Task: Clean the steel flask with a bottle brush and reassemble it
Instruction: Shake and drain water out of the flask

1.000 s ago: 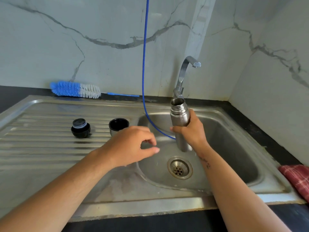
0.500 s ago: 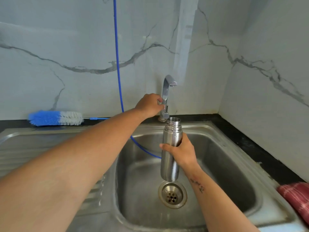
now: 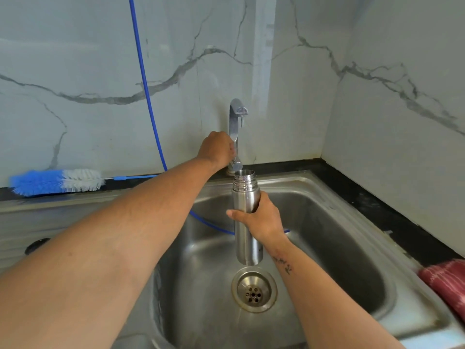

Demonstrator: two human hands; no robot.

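My right hand (image 3: pixel 261 220) grips the open steel flask (image 3: pixel 245 197) upright over the sink basin (image 3: pixel 327 248), its threaded mouth just below the tap spout. My left hand (image 3: pixel 217 149) reaches across and holds the tap (image 3: pixel 236 117) at its lower stem, fingers curled round it. No water is visible. The blue and white bottle brush (image 3: pixel 55 182) lies on the counter ledge at the back left. A dark flask part (image 3: pixel 37 245) peeks out on the drainboard beside my left forearm.
A blue hose (image 3: pixel 148 96) hangs down the marble wall and runs into the basin behind the flask. The drain (image 3: pixel 254 290) sits below the flask. A red cloth (image 3: pixel 448 280) lies on the counter at the right edge.
My left hand left the drainboard area and went to the tap stem, then stayed there. The view tilted up and closer; the flask stays held under the spout.
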